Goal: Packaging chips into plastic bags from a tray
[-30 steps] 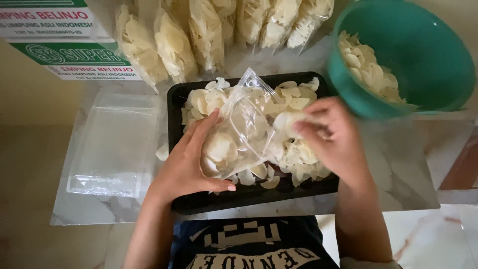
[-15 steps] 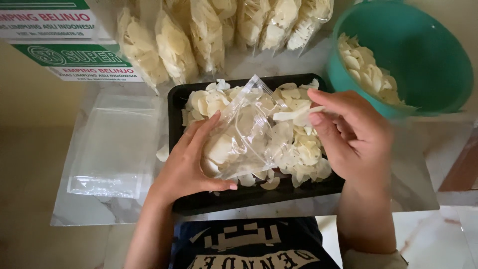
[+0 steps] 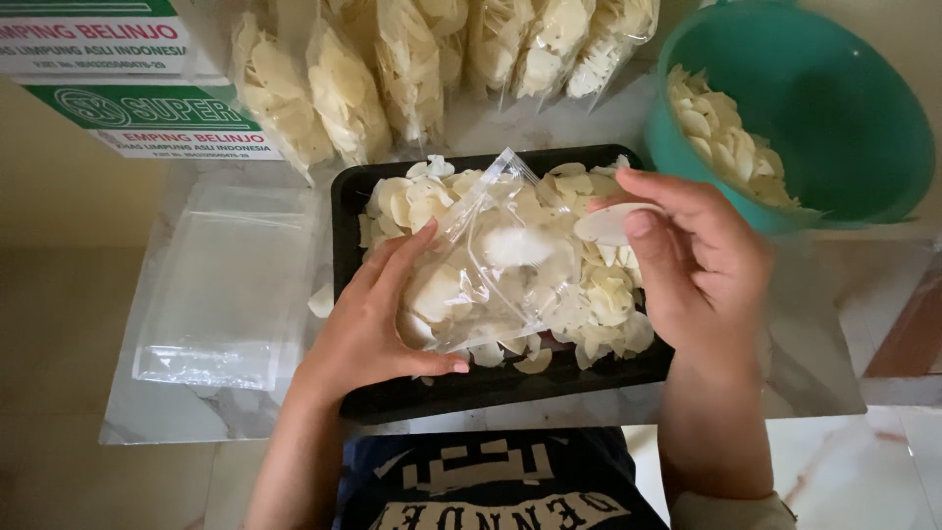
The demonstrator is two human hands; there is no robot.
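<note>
The left hand (image 3: 378,319) holds open a clear bag (image 3: 500,260) over the black tray (image 3: 471,393). The right hand (image 3: 692,270) pinches one pale chip (image 3: 610,224) at 3 o'clock of the bag. The bag seems only partly filled; many chips remain, while filled bags (image 3: 343,88) lie at 12 o'clock.

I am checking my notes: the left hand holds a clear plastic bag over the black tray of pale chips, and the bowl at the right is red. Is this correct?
Not quite. The head view shows the bowl is teal green, not red. The rest stands: the left hand holds the clear plastic bag over the black tray of pale chips.
</note>
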